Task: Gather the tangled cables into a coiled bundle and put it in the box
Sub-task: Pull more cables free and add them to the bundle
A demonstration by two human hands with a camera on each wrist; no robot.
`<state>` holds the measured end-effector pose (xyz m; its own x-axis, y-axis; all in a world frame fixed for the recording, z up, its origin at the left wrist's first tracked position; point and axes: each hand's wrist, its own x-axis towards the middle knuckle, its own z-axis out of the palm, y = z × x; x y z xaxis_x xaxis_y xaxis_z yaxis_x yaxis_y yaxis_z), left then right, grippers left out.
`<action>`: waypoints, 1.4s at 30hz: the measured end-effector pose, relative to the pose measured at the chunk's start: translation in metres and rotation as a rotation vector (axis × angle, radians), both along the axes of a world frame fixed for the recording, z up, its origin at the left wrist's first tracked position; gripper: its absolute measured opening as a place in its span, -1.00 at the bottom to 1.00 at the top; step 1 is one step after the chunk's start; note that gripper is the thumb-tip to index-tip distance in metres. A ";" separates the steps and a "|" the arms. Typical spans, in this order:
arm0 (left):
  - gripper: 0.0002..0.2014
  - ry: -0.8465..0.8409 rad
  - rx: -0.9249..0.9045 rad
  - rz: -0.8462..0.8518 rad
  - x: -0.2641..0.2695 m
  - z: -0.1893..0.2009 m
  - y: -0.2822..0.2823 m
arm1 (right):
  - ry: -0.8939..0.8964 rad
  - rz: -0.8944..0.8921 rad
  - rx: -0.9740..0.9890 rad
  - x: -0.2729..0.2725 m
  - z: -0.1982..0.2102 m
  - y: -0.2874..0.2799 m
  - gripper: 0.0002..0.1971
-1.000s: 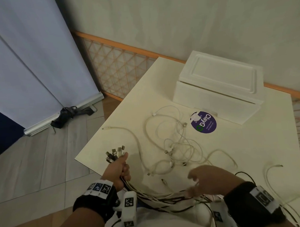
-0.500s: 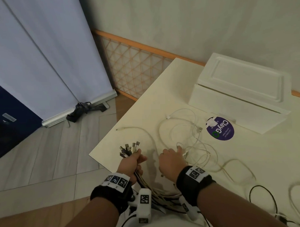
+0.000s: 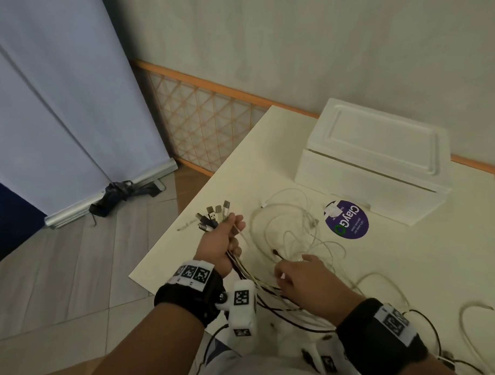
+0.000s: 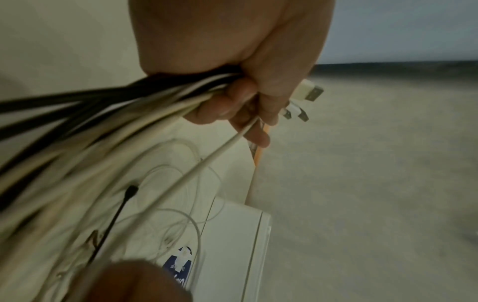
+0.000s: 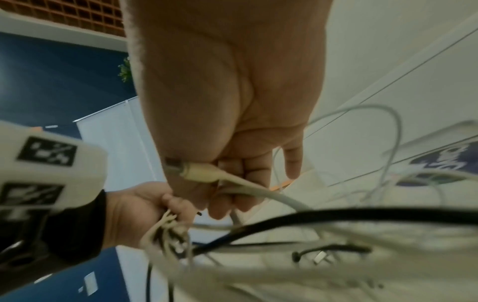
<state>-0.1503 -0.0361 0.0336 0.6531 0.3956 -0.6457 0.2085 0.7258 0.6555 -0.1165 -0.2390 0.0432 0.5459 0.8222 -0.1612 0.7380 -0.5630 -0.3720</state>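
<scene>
The left hand is fisted round a bundle of black and white cables, their plugs fanning out past the thumb toward the far left corner of the table, the cords trailing back toward the person's body. Just right of it and nearer, the right hand pinches a single cream plug between thumb and curled fingers, its cord running away to the right into the loose white tangle that lies on the table between the hands and the box. So the plug points left, toward the fist (a short hop across), and its long axis lies roughly along the held plugs; judging from this, the right hand is the one to carry it over. The box stands far right, lid on, well apart from both hands.
</scene>
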 end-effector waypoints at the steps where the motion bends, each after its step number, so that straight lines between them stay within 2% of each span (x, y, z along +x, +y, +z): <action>1: -0.79 0.007 0.019 -0.004 0.004 0.002 -0.001 | 0.010 -0.017 0.009 0.003 0.002 -0.007 -0.87; 3: -0.79 0.020 0.045 -0.006 0.010 0.006 -0.005 | 0.022 -0.018 -0.007 0.009 0.004 -0.018 -0.87; 6: -0.81 0.029 0.065 0.029 0.016 0.008 -0.008 | 0.007 0.017 -0.090 0.015 0.004 -0.030 -0.76; 9: -0.84 0.026 0.113 0.096 0.020 0.009 -0.002 | 0.022 0.011 -0.184 0.018 -0.003 -0.042 -0.77; 13: -0.78 -0.017 0.215 0.102 0.021 0.012 0.003 | -0.029 -0.020 -0.210 0.022 -0.010 -0.050 -0.59; 18: -0.71 -0.024 0.285 0.165 0.018 0.016 0.014 | -0.016 -0.048 -0.229 0.032 0.000 -0.064 -0.82; 21: -0.64 -0.033 0.285 0.146 0.013 0.013 0.020 | -0.075 -0.066 0.028 0.046 -0.001 -0.079 -0.80; 23: -0.63 -0.040 0.293 0.075 0.009 0.011 0.019 | -0.113 -0.084 0.096 0.054 0.011 -0.075 -0.86; 27: -0.80 -0.120 0.372 -0.187 0.013 0.021 -0.001 | -0.151 -0.217 0.336 0.060 0.051 -0.050 -0.81; 30: -0.92 -0.276 0.403 -0.353 0.019 0.042 -0.026 | -0.039 -0.282 0.446 0.055 0.085 -0.024 -0.82; 33: -0.81 -0.321 0.542 -0.512 0.023 0.062 -0.049 | -0.036 -0.274 0.605 0.054 0.106 -0.007 -0.85; 36: -0.89 -0.341 0.549 -0.552 0.029 0.066 -0.055 | -0.024 -0.309 0.697 0.055 0.111 -0.002 -0.86; 39: -0.97 -0.357 0.542 -0.579 0.030 0.066 -0.052 | 0.115 -0.356 0.805 0.051 0.109 -0.005 -0.85; 42: -0.97 -0.336 0.544 -0.635 0.026 0.067 -0.052 | 0.146 -0.338 0.881 0.043 0.104 -0.004 -0.86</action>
